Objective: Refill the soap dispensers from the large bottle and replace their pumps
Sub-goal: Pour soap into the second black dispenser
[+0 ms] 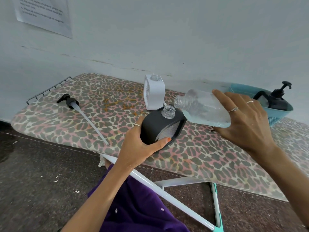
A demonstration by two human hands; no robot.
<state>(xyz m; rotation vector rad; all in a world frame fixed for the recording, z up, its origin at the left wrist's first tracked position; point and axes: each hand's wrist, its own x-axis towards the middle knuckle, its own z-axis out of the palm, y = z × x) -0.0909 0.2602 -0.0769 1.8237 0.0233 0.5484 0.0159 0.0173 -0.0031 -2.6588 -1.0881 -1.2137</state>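
We held the black dispenser (161, 126) tilted on the ironing board (93, 104), left hand (142, 144) wrapped around its base, thumb across the clear window. Our right hand (242, 118) gripped the large bottle (204, 108) laid nearly flat, its mouth just beyond our fingertips, above the open neck. Pouring well probably meant tipping slowly, mouth centred over the neck. The pump (71, 102) lay well left of our fingers.

Tilted clear bottle (203, 108) over open black dispenser (161, 126); white dispenser (153, 93) behind; pump (70, 102) lying leftward
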